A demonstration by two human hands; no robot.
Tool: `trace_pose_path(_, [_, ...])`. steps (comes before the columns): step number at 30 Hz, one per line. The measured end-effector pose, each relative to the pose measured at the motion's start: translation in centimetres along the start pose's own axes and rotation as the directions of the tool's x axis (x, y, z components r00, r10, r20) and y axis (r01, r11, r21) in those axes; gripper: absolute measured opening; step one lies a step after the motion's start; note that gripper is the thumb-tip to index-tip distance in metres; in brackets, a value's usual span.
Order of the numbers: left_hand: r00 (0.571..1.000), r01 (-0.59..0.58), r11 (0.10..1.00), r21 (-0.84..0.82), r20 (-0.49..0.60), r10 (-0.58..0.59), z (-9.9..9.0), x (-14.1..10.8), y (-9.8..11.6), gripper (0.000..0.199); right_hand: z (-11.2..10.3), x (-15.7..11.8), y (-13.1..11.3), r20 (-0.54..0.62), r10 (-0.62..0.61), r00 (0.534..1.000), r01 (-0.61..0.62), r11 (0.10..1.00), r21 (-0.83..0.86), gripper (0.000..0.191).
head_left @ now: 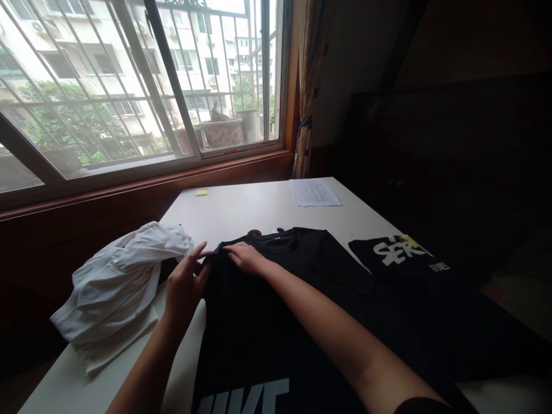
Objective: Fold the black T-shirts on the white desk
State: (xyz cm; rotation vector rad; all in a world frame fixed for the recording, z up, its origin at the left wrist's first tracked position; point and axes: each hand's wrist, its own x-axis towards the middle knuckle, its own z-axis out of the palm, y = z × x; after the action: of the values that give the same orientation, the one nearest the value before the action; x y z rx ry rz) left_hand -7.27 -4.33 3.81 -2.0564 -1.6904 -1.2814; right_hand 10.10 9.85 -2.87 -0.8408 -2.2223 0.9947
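A black T-shirt [276,310] lies spread on the white table, its collar at the far end and large grey letters near me, cut off by the lower frame edge. At its left shoulder edge, my left hand [185,282] has its thumb and fingers closed on the cloth, one finger pointing out. My right hand [245,257] reaches across the shirt and grips the same shoulder between the left hand and the collar, fingertips pressed on the fabric. The shirt's sleeve on the right side lies flat.
Left of the shirt is a rumpled white garment [121,287]. A black garment with white lettering [397,253] lies at the right. Printed sheets [314,192] and a yellow note [202,192] rest at the far end of the white table [241,207], below a barred window.
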Motion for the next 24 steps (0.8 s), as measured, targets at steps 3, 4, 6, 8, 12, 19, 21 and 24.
trace_pose_path(3, [0.985, -0.126, 0.983, -0.130, 0.099, 0.140, 0.4, -0.4, 1.7, 0.048, -0.6, 0.8, 0.6, -0.022, 0.067, 0.998, -0.064, 0.990, 0.122, 0.036])
trace_pose_path(4, [0.973, -0.161, 0.970, -0.180, 0.135, 0.187, 0.4, -0.5, 2.2, 0.048, -0.8, 1.0, 0.8, -0.030, 0.096, 0.995, -0.090, 0.984, 0.157, 0.039])
trace_pose_path(6, [0.942, -0.219, 0.940, -0.262, 0.193, 0.273, 0.1, -0.7, 3.2, 0.048, -1.2, 1.3, 1.1, -0.045, 0.166, 0.985, -0.152, 0.963, 0.224, 0.047])
trace_pose_path(8, [0.918, -0.261, 0.915, -0.309, 0.215, 0.334, -0.6, -0.8, 3.8, 0.047, -1.6, 1.5, 1.2, -0.045, 0.220, 0.975, -0.199, 0.940, 0.278, 0.055])
trace_pose_path(12, [0.930, -0.269, 0.917, -0.294, 0.167, 0.326, -2.4, -0.4, 2.9, 0.044, -2.4, 1.2, 1.0, 0.023, 0.243, 0.970, -0.236, 0.907, 0.350, 0.068])
trace_pose_path(19, [0.829, -0.122, 0.982, -0.145, 0.529, 0.181, -3.3, -1.7, -0.9, 0.052, -2.4, 1.1, 1.1, 0.106, 0.226, 0.968, -0.249, 0.894, 0.371, 0.073])
trace_pose_path(21, [0.798, -0.095, 0.987, -0.126, 0.583, 0.151, -2.7, -2.9, -1.1, 0.055, -2.2, 1.2, 1.3, 0.092, 0.231, 0.969, -0.249, 0.900, 0.358, 0.070])
trace_pose_path(24, [0.821, -0.058, 0.996, -0.066, 0.564, 0.086, -1.4, -4.5, -1.1, 0.042, -1.9, 1.3, 1.4, 0.069, 0.238, 0.969, -0.247, 0.911, 0.331, 0.067])
